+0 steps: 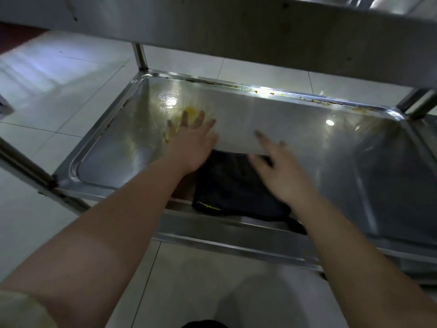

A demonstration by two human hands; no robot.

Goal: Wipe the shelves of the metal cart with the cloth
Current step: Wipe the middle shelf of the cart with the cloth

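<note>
**Both hands open over the lower shelf, cloth under the right**

Nearest, at centre frame, the dark cloth (231, 185) lies on the lower shelf (319, 133) of the cart. Its near end hangs over the front rim, and its long side seems to run from mid-frame toward the lower right. The right hand (281, 171) is over the cloth's far right corner, fingers straight and spread, gripping nothing (blur hides whether the palm presses down). The left hand (191, 143) is just left of the cloth, fingers fanned, also holding nothing. Beyond its fingertips, toward the shelf's upper left, sits a yellow smear (189, 113). The cloth therefore lies below and right of the dirt, and the right hand looks better placed to push it up-left. The upper shelf (260, 31) overhangs at the top.
</note>
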